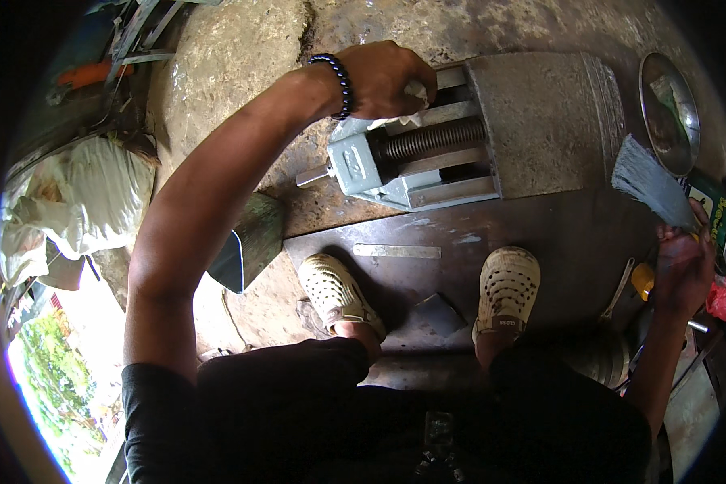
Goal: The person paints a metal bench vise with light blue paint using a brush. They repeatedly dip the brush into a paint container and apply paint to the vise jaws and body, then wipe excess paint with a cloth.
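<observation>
A machine vise [355, 165], painted pale blue-grey with a dark threaded screw [431, 139], lies in front of me. Its right part is a broad, worn metal block [540, 125]. My left hand [387, 81], with a black bead bracelet at the wrist, reaches over the vise's far rail. Its fingers are closed on a crumpled whitish rag [407, 113], partly hidden by the hand. Out at the right, my right hand [686, 262] is closed around a wide brush [652, 181] with grey-blue bristles, which point up and left toward the block. The brush handle is mostly hidden.
A metal bowl [692, 149] with something in it stands at far right. A flat metal strip [397, 251] lies between my two clogs [508, 290]. Left are a square metal tube [246, 246] and a whitish sheet [97, 189]. A wrench [619, 289] and red plastic [723, 295] lie at right.
</observation>
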A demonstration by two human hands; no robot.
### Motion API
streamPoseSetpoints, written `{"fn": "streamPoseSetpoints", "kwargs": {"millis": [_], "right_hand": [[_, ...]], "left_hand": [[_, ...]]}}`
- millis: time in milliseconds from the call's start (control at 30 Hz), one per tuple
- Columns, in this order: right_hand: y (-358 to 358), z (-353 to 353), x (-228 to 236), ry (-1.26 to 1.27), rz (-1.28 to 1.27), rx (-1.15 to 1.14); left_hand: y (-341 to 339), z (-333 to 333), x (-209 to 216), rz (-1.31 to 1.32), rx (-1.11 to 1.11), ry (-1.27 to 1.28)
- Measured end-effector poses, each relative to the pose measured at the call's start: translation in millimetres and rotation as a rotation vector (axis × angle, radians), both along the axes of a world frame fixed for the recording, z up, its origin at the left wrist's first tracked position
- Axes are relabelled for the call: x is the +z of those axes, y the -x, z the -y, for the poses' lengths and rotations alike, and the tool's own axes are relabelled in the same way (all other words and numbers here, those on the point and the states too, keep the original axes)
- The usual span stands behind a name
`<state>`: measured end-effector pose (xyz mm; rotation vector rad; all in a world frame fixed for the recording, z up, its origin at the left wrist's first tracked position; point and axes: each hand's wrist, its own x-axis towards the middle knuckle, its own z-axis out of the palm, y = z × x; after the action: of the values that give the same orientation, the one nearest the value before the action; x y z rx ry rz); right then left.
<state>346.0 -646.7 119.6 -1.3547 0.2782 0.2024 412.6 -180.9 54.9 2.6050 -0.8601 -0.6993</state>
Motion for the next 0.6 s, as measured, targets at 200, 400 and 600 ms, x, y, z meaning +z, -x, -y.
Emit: {"fn": "streamPoseSetpoints", "kwargs": {"millis": [200,400,600], "right_hand": [[2.1,-6.6,1.2,0.051,0.019,0.013],[1.5,-8.8,1.1,0.027,-0.004,-0.015],[3.7,-6.2,-1.0,0.062,-0.006,-0.035]], "left_hand": [[8.4,18.3,-16.6,0.081,-0.029,-0.202],[7.6,15.9,-20.1,0.125,-0.131,-0.358],[8.2,10.3,-20.0,0.179,-0.152,-0.379]]}}
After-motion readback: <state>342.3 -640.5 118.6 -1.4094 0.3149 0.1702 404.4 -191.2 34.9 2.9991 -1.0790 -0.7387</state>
